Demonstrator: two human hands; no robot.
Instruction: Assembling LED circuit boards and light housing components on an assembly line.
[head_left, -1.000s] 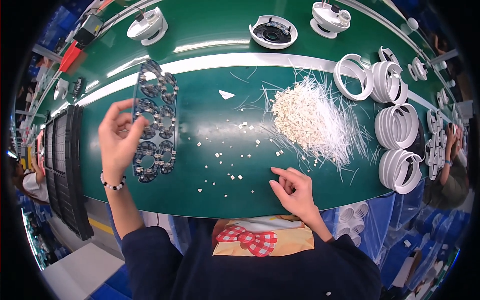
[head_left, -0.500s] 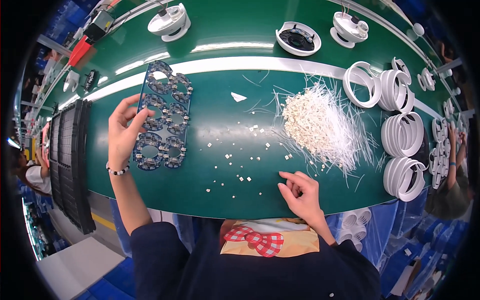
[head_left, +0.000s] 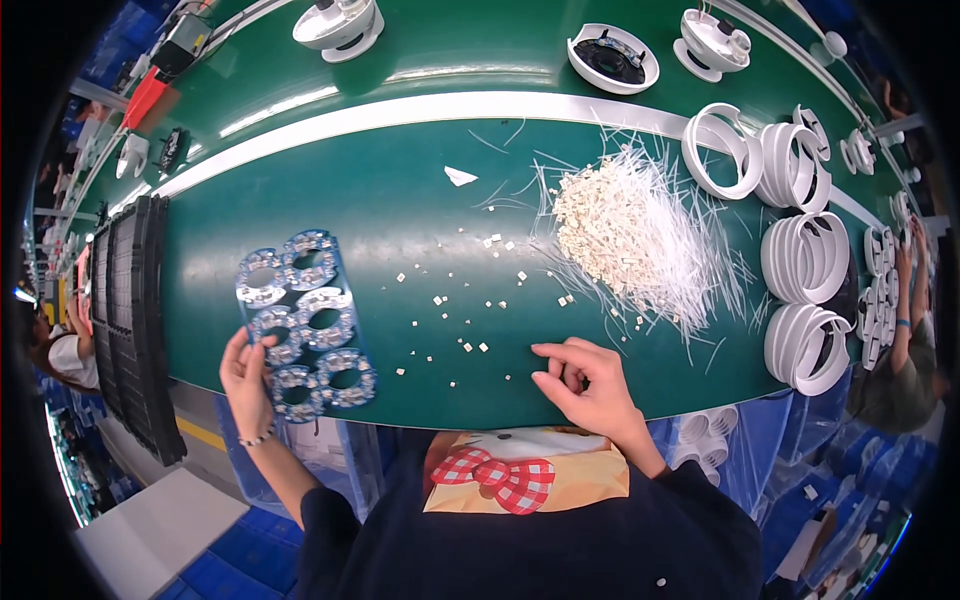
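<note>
Fingers of the left hand (head_left: 247,375) pinch the lower left edge of a blue-grey panel of round ring-shaped circuit boards (head_left: 306,317), thumb on top, so the panel lies flat on the green table (head_left: 400,200) with its rings face up and within easy reach at about eight o'clock. That edge grip probably keeps the board faces untouched.

At about five o'clock the right hand (head_left: 588,383) rests on the near edge of the table, fingers curled inward with thumb and forefinger tips pressed together; whether a small piece sits between them I cannot tell. Small cream square parts (head_left: 470,300) lie scattered between the two hands, loose enough to be picked singly.

Toward two o'clock sits a heap of cream connectors with thin white wires (head_left: 640,235), likely the supply the scattered bits come from. White plastic rings (head_left: 805,255) stand stacked on edge along three o'clock. Across a pale strip, at twelve o'clock, round white lamp housings (head_left: 612,55) sit on the far belt. A stack of black trays (head_left: 125,320) lies at nine o'clock.
</note>
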